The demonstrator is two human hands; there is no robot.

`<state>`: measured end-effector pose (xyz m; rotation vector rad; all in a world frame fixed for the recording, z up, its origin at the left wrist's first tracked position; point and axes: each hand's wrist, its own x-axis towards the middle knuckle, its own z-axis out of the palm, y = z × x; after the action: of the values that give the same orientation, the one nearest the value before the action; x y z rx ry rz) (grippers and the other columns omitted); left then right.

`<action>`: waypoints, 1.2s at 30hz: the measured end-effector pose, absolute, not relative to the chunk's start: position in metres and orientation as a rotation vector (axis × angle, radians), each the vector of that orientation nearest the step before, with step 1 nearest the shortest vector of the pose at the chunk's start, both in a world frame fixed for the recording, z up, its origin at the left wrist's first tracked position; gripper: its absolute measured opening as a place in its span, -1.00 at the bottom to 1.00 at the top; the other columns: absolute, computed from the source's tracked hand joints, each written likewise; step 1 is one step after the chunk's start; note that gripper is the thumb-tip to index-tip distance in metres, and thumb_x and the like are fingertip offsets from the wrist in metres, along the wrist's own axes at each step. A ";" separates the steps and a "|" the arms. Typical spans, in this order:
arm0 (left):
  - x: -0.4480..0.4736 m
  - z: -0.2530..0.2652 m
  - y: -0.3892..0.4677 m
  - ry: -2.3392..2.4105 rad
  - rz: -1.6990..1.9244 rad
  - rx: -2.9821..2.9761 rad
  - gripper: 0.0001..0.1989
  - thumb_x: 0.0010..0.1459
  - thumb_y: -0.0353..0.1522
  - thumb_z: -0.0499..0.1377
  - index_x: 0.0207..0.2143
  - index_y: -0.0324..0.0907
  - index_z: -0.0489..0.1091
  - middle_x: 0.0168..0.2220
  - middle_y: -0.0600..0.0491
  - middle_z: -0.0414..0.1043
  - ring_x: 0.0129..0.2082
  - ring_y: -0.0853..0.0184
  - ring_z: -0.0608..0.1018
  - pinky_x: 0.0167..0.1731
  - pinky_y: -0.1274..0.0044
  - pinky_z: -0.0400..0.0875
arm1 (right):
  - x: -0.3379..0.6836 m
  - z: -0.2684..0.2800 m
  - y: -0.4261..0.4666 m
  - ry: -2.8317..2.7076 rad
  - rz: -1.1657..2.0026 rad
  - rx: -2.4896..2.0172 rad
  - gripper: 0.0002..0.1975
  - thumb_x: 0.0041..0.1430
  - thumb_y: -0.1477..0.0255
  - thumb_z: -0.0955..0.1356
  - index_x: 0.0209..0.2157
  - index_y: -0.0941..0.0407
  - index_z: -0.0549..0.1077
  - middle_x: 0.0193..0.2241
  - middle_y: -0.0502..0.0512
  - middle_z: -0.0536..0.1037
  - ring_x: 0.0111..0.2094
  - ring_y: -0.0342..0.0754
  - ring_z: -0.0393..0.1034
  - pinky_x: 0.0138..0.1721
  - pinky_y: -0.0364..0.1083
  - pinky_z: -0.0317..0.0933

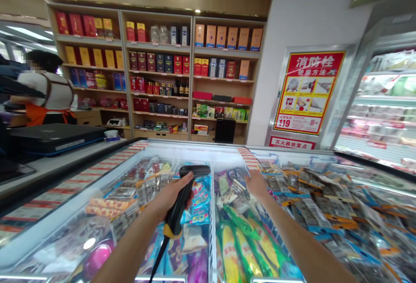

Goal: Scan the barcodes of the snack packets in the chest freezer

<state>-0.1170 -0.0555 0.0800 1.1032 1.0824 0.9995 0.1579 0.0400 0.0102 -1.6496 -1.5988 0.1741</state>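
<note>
In the head view my left hand (173, 192) is wrapped round the handle of a black and yellow barcode scanner (177, 213), its dark head pointing away from me and a cord running down from its base. Beneath it lie blue snack packets (200, 198) in a chest freezer. My right hand (256, 185) reaches to the far part of the freezer, beside a wire divider (276, 231). Its fingers look curled and are partly hidden; what they hold, if anything, I cannot make out. Green and yellow corn packs (238, 248) lie below that hand.
Many brown and blue packets (325, 205) fill the freezer's right section. A counter (107, 146) with a black flat device (58, 138) stands at left, a person (45, 86) behind it. Shelves (157, 44) of boxes line the back wall, near a red fire-hydrant poster (310, 92).
</note>
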 end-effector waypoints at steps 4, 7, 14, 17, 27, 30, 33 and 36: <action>-0.091 0.074 -0.043 1.037 0.926 1.136 -0.54 -0.10 0.00 0.05 -0.47 -0.27 0.27 -0.65 0.09 0.31 -0.71 0.47 0.33 -0.70 0.63 0.19 | 0.191 -0.004 0.026 -1.641 0.106 -1.685 -0.89 -0.07 0.53 0.31 -0.40 0.17 0.42 -0.18 0.24 0.40 -0.04 0.15 0.16 -0.01 0.13 -0.10; -0.081 0.068 -0.039 1.016 0.872 1.130 -0.52 -0.12 0.00 0.07 -0.42 -0.27 0.27 -0.65 0.11 0.31 -0.71 0.47 0.34 -0.69 0.62 0.18 | 0.188 -0.009 0.026 -1.673 0.134 -1.641 -0.92 -0.05 0.46 0.28 -0.51 0.13 0.41 -0.29 0.15 0.47 -0.13 0.05 0.26 -0.06 0.00 0.00; -0.076 0.058 -0.041 1.045 0.786 1.126 -0.55 -0.12 -0.02 0.08 -0.45 -0.27 0.23 -0.65 0.09 0.33 -0.71 0.47 0.34 -0.68 0.62 0.19 | 0.203 -0.009 0.041 -1.406 0.291 -1.643 -0.75 -0.30 0.39 0.41 -0.44 0.11 0.43 -0.49 0.12 0.50 -0.21 0.13 0.32 -0.17 0.01 0.08; -0.074 0.060 -0.043 1.031 0.781 1.124 -0.54 -0.13 -0.01 0.09 -0.46 -0.27 0.23 -0.65 0.08 0.33 -0.71 0.47 0.34 -0.67 0.61 0.20 | 0.212 -0.005 0.044 -1.268 0.441 -1.580 -0.83 -0.28 0.44 0.42 -0.51 0.10 0.42 -0.57 0.03 0.48 -0.32 0.04 0.37 -0.26 -0.05 0.16; -0.054 0.071 -0.049 0.902 0.766 1.165 -0.53 -0.18 0.01 0.09 -0.50 -0.25 0.24 -0.69 0.11 0.30 -0.75 0.47 0.31 -0.70 0.61 0.13 | 0.206 0.011 0.033 -0.822 0.884 -1.151 -0.80 -0.09 0.36 0.30 -0.34 0.08 0.31 -0.57 -0.05 0.49 -0.53 -0.06 0.42 -0.53 -0.09 0.27; -0.053 0.063 -0.054 0.888 0.729 1.158 -0.54 -0.17 0.00 0.10 -0.51 -0.26 0.24 -0.67 0.09 0.31 -0.75 0.47 0.32 -0.69 0.60 0.13 | 0.201 0.011 0.032 -0.794 0.920 -1.030 -0.75 -0.17 0.35 0.31 -0.34 0.06 0.32 -0.47 -0.03 0.53 -0.43 -0.05 0.44 -0.46 -0.10 0.30; -0.056 0.055 -0.058 0.864 0.697 1.161 -0.55 -0.15 -0.01 0.10 -0.50 -0.27 0.25 -0.66 0.08 0.31 -0.75 0.47 0.31 -0.70 0.61 0.13 | 0.199 0.008 0.035 -0.795 0.927 -0.970 -0.75 -0.18 0.34 0.31 -0.35 0.07 0.34 -0.42 -0.03 0.54 -0.38 -0.05 0.44 -0.41 -0.10 0.31; -0.059 0.052 -0.060 0.850 0.702 1.174 -0.55 -0.13 -0.02 0.08 -0.49 -0.28 0.26 -0.67 0.08 0.29 -0.75 0.48 0.30 -0.70 0.61 0.11 | 0.201 0.002 0.039 -0.821 0.879 -0.952 -0.75 -0.14 0.33 0.29 -0.33 0.08 0.35 -0.43 -0.03 0.53 -0.38 -0.05 0.44 -0.40 -0.09 0.31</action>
<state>-0.0588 -0.0595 0.0524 1.1744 0.8495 0.7017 0.2006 0.0386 0.0021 -0.9516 -0.8208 0.8788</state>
